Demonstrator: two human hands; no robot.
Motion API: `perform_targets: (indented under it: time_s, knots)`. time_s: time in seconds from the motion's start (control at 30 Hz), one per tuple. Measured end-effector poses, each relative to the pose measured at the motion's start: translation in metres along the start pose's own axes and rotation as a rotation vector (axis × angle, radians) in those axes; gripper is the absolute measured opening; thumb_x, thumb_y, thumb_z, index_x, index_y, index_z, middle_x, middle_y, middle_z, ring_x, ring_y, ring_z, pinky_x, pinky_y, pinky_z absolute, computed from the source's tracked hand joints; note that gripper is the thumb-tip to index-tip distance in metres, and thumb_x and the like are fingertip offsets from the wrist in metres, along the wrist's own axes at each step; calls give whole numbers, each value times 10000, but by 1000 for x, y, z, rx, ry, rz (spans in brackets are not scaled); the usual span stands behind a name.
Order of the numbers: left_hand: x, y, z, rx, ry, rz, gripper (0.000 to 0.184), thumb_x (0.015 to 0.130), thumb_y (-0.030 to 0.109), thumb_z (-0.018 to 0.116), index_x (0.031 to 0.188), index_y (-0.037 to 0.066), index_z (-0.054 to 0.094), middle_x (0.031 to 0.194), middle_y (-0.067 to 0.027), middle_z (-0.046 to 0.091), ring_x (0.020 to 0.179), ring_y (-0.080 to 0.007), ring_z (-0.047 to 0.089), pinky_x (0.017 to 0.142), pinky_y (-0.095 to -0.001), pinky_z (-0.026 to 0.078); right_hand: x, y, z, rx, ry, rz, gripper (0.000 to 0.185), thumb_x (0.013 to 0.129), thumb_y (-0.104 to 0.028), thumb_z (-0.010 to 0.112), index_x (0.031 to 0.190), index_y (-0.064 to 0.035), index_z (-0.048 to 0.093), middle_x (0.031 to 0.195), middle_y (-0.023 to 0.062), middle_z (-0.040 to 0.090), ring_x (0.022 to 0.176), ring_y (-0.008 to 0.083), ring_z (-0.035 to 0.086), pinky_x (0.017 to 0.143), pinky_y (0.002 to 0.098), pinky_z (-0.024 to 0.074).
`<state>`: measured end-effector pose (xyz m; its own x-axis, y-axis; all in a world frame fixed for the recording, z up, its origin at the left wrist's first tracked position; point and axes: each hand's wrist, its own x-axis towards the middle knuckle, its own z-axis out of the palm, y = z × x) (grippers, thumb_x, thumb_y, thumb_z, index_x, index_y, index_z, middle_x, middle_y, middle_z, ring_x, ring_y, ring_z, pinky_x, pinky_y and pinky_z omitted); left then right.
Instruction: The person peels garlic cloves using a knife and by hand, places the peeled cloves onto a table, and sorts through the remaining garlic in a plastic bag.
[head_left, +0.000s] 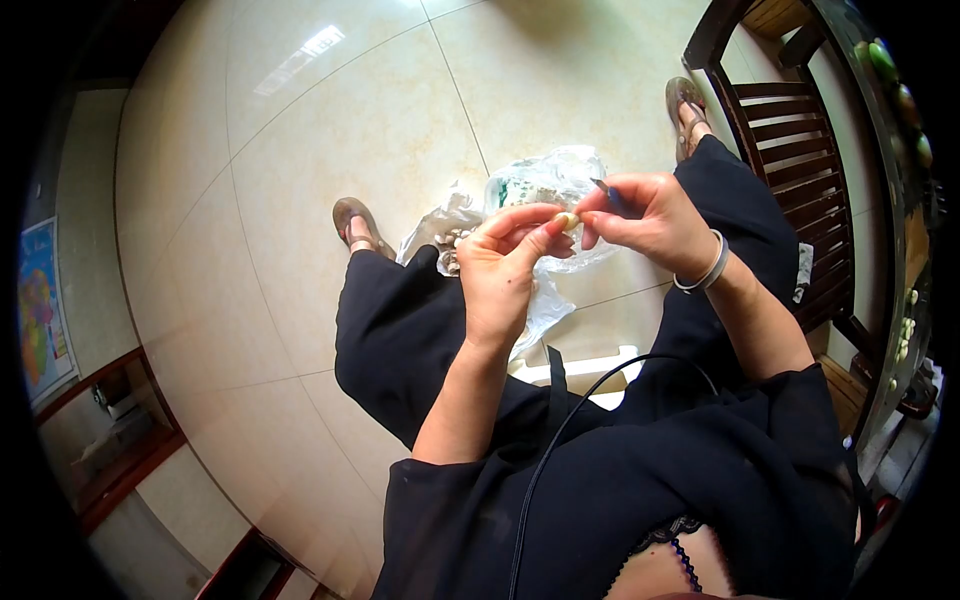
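Note:
Between my hands, above the plastic bags, is a small pale yellowish piece (pixel 570 221). My left hand (pixel 510 262) pinches it between thumb and fingertips. Close beside it, the thumb and index finger of my right hand (pixel 650 215) are drawn together near the piece, and a small dark-blue knife (pixel 616 200) is held in that hand with its tip pointing up and left. Below the hands lies a white plastic bag (pixel 575 165) with green print. Several small brownish-white pieces (pixel 447 250) sit on another white bag (pixel 430 222) to the left, partly hidden by my left hand.
A dark slatted wooden chair (pixel 800 160) stands at the right, beside a dark table edge (pixel 900 260) bearing green and pale items. A white stool (pixel 600 368) shows between my legs. Tiled floor (pixel 300 200) surrounds my feet. A colourful map (pixel 45 310) hangs far left.

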<state>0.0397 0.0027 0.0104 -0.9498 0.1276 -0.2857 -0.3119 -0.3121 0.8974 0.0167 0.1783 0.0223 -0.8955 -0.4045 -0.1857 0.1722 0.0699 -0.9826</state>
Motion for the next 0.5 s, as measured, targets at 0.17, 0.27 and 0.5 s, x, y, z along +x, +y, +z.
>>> perform_targets:
  time_s: [0.17, 0.27, 0.5]
  knots:
    - [0, 0, 0, -36, -2, -8, 130, 787, -8, 592, 908, -50, 614, 802, -97, 636, 691, -132, 604, 647, -230, 496, 1, -5, 0, 70, -9, 55, 165, 813, -84, 584, 898, 57, 596, 730, 77, 625, 685, 106, 594, 663, 218, 492]
    - [0, -2, -1, 1, -4, 27, 133, 789, 0, 592, 910, -51, 611, 796, -99, 635, 690, -139, 609, 650, -238, 499, 1, -1, -1, 19, -24, 7, 155, 817, -83, 582, 889, 53, 596, 728, 73, 623, 683, 107, 595, 657, 221, 494]
    - [0, -5, -1, 27, -45, 92, 124, 787, 2, 595, 898, -51, 604, 810, -110, 626, 716, -166, 617, 682, -262, 507, 1, -4, -2, 120, -54, 63, 134, 814, -61, 574, 863, 62, 589, 723, 72, 621, 665, 108, 598, 644, 220, 494]
